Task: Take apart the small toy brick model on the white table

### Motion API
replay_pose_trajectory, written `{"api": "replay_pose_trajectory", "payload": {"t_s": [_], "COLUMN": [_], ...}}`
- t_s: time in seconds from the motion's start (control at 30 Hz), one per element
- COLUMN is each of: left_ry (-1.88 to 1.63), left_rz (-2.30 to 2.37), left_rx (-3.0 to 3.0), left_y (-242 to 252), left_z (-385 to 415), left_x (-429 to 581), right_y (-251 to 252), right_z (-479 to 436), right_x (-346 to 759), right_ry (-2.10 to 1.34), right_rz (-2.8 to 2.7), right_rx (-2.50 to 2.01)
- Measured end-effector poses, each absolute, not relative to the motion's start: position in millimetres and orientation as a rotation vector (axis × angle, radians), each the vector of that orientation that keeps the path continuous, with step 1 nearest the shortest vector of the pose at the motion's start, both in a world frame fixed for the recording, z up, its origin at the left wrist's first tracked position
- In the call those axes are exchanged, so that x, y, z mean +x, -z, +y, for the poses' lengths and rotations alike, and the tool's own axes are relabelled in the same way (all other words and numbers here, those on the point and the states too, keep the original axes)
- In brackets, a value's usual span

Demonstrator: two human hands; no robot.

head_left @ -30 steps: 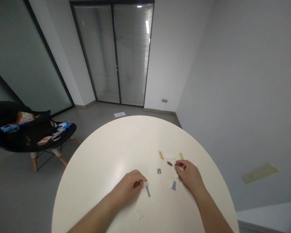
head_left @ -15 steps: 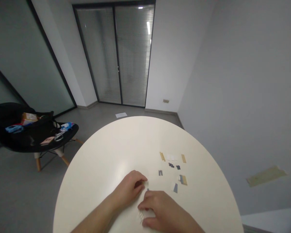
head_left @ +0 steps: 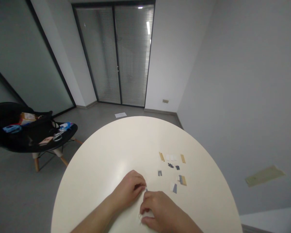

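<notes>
My left hand (head_left: 129, 189) rests on the round white table (head_left: 111, 152), fingers curled in a pinch on a small piece I cannot make out. My right hand (head_left: 157, 207) lies right beside it, fingers bent down over small white pieces at the near edge; a grey strip (head_left: 146, 189) shows between the two hands. Farther right lie small flat pieces: a tan strip (head_left: 161, 156), a white piece (head_left: 171, 157), another tan strip (head_left: 183, 158), dark bits (head_left: 170, 165), a grey pair (head_left: 159, 173), and a grey and tan cluster (head_left: 181, 180).
A black chair (head_left: 26, 136) with boxes and small items stands at the left on the grey floor. Glass doors with blinds (head_left: 118, 55) are at the back. A sheet of paper (head_left: 120, 115) lies on the floor. A wall runs along the right.
My right hand left the pieces at the right and came back to the near edge beside my left hand. A grey and tan cluster now lies where it had been. My left hand stayed put.
</notes>
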State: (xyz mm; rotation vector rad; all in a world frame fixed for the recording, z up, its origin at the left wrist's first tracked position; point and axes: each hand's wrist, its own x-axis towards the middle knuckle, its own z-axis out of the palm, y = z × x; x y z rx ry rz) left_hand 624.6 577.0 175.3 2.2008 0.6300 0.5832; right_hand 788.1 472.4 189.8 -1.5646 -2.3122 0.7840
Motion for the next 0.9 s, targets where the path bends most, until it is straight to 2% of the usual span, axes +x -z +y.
{"api": "replay_pose_trajectory", "payload": {"t_s": [0.43,0.67,0.9], "left_ry": [-0.634,-0.678,-0.615], "left_rz": [0.699,0.689,0.609], "left_rx": [2.033,1.940,1.556], "left_y": [-183,-181,-177], "left_z": [576,577,573], "left_x": [624,622,622], "right_y": [-200,-186,-192], "right_z": [472,471,486], "right_x": [787,788,799], "right_ry": [-0.703,-0.770,-0.647], "right_rz": [-2.443,-2.194,-1.760], "right_rx": [-1.506,-1.564,-1.575]}}
